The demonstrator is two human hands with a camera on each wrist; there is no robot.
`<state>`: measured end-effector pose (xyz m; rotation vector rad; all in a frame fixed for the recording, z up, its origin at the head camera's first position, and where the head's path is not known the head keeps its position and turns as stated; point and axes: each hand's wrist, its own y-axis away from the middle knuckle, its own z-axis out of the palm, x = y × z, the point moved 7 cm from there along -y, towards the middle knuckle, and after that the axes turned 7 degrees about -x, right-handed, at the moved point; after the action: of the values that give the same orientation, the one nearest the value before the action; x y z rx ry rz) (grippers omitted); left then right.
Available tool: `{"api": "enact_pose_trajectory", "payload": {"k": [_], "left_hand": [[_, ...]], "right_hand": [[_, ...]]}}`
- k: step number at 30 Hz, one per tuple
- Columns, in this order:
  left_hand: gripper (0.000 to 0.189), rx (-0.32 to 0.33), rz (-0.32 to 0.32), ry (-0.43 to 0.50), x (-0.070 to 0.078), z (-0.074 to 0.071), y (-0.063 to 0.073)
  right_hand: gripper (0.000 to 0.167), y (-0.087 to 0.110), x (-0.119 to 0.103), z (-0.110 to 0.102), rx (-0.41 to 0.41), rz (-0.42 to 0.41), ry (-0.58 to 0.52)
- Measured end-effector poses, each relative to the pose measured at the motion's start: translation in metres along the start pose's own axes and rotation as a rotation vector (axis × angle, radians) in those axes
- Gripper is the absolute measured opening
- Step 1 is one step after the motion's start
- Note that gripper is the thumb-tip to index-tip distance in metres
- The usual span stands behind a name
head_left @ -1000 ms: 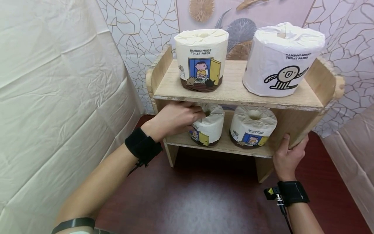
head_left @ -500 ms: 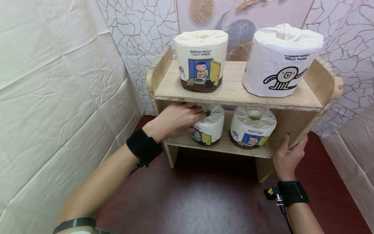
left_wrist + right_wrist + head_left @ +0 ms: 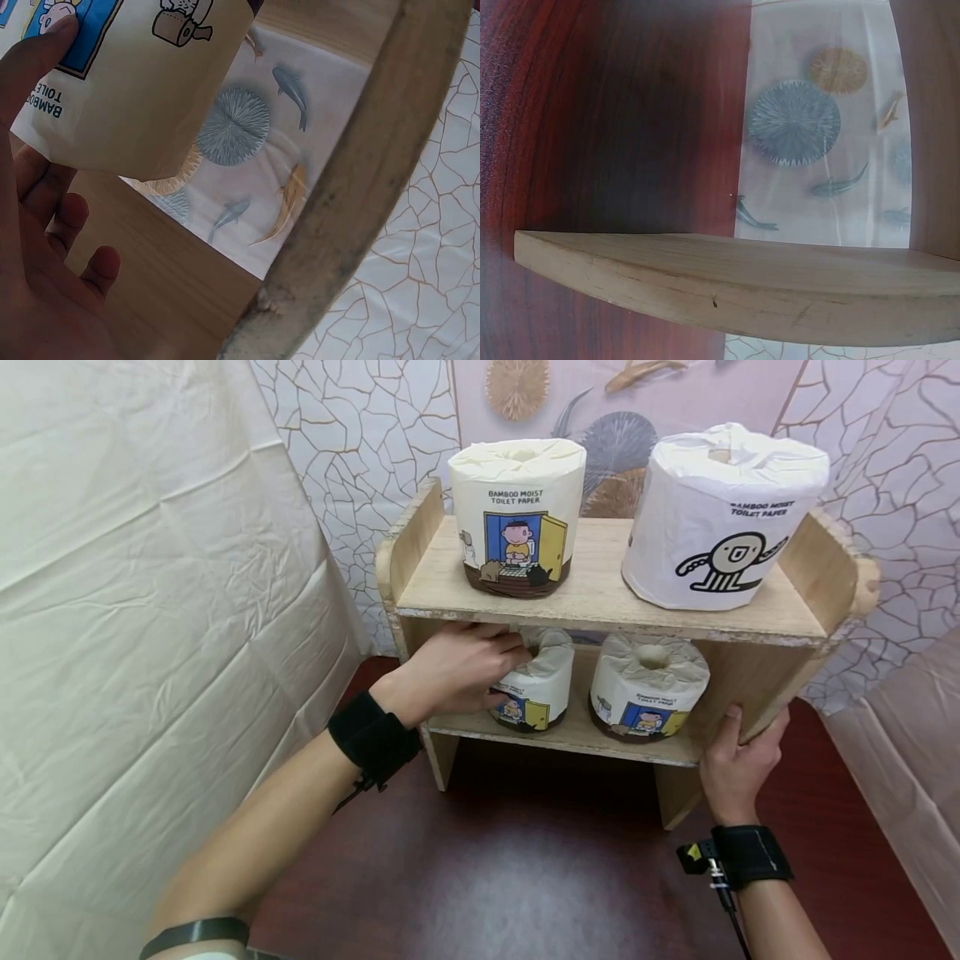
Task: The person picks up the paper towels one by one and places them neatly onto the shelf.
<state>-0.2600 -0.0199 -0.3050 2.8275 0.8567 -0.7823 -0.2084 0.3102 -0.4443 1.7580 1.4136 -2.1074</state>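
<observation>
On the lower shelf of a small wooden rack (image 3: 517, 613), my left hand (image 3: 457, 668) holds the left toilet paper roll (image 3: 550, 681) at its top. The left wrist view shows the thumb (image 3: 45, 60) on the printed wrapper, with the index finger at the roll's top end and the other fingers bent free of it. That roll stands upright, its left part covered by the hand. My right hand (image 3: 741, 766) grips the front edge of the rack's right side panel (image 3: 765, 689), thumb on the inner face. The right wrist view shows only rack boards, floor and backdrop, without the hand.
Beside the held roll stands another toilet paper roll (image 3: 649, 689). The top shelf carries a cream-wrapped roll (image 3: 517, 518) and a larger white-wrapped roll (image 3: 723, 522). A pale cloth (image 3: 150, 610) hangs at the left; the rack stands on a dark red surface (image 3: 525, 860).
The roll in my left hand has turned slightly, its printed picture shifting right and showing more, while its right edge moved a little left. My right hand keeps its grip on the panel.
</observation>
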Motion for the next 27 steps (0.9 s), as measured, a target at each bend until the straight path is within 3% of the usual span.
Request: {"api": "enact_pose_trajectory", "payload": {"k": [27], "left_hand": [[0.063,0.038,-0.048,-0.033,-0.0012,0.0082,-0.0005]], "right_hand": [[0.046,0.0013,-0.0019,0.0008,0.004,-0.004,0.008]]}}
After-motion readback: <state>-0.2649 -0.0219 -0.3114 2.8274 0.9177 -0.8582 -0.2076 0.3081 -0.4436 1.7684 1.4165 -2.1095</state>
